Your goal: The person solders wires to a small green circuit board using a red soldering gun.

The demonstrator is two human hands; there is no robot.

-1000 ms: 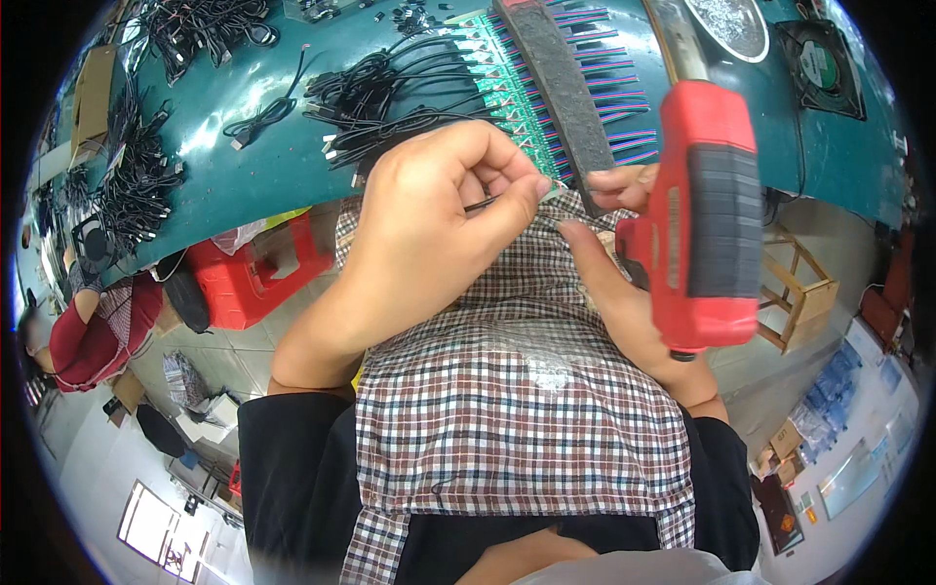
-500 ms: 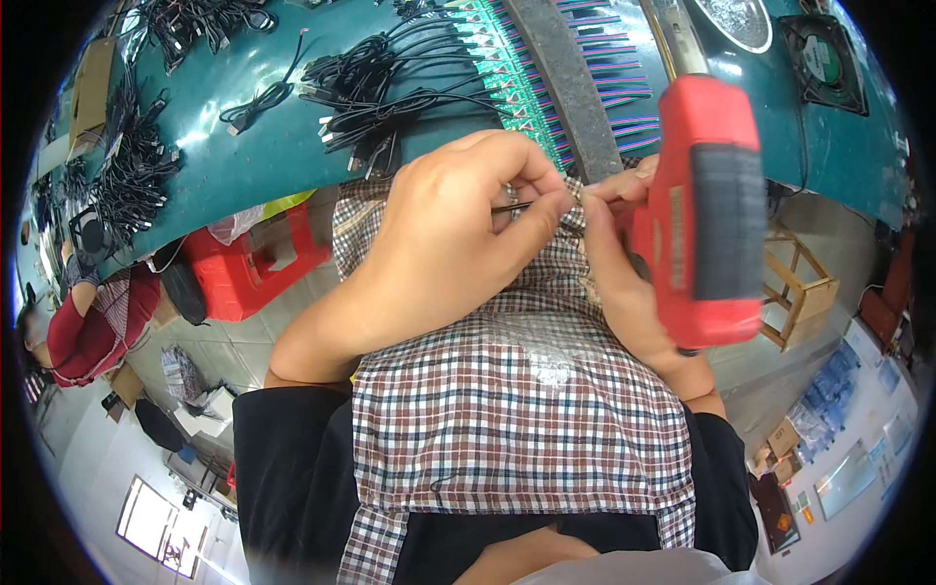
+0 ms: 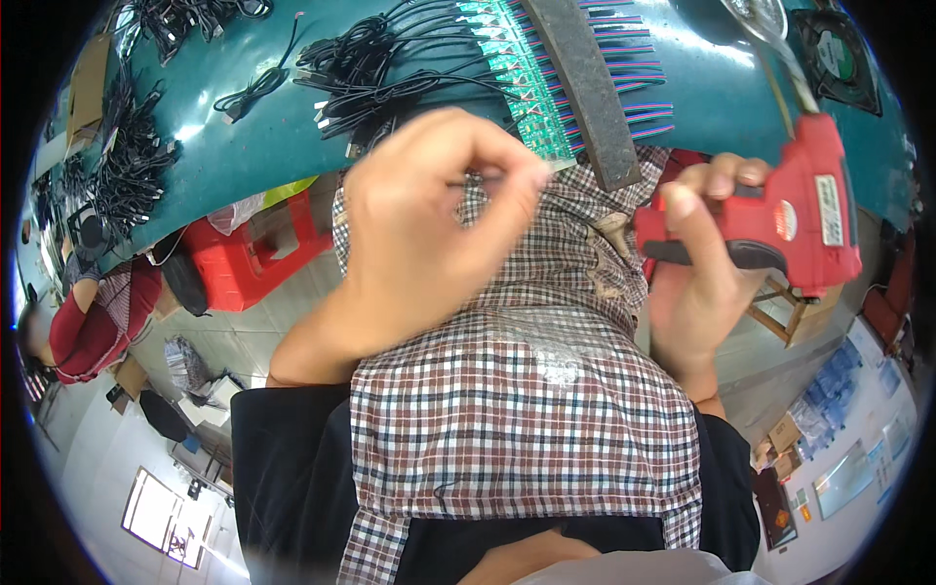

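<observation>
My right hand (image 3: 697, 302) grips a red and black soldering gun (image 3: 819, 210), its metal front end pointing away over the far right of the table. My left hand (image 3: 409, 224) is blurred by motion, thumb and forefinger pinched together above my checked apron (image 3: 507, 390). Whatever they may hold is too small or smeared to make out. Just beyond the left fingertips runs a row of green circuit boards (image 3: 526, 97) with black cables (image 3: 390, 78) on their left side and thin coloured wires (image 3: 634, 73) on their right. A dark metal bar (image 3: 585, 93) lies along the boards.
Bundles of black cables (image 3: 132, 185) lie on the green table (image 3: 244, 166) at left. A fan (image 3: 838, 58) and a round metal dish (image 3: 760, 15) stand at far right. Below the table are a red stool (image 3: 239, 258) and a wooden stool (image 3: 780, 312). A co-worker (image 3: 97, 312) sits at left.
My right hand has moved right and turned the soldering gun outward. My left hand has drawn slightly left, apart from the right; the dark wire seen in its fingers no longer shows clearly.
</observation>
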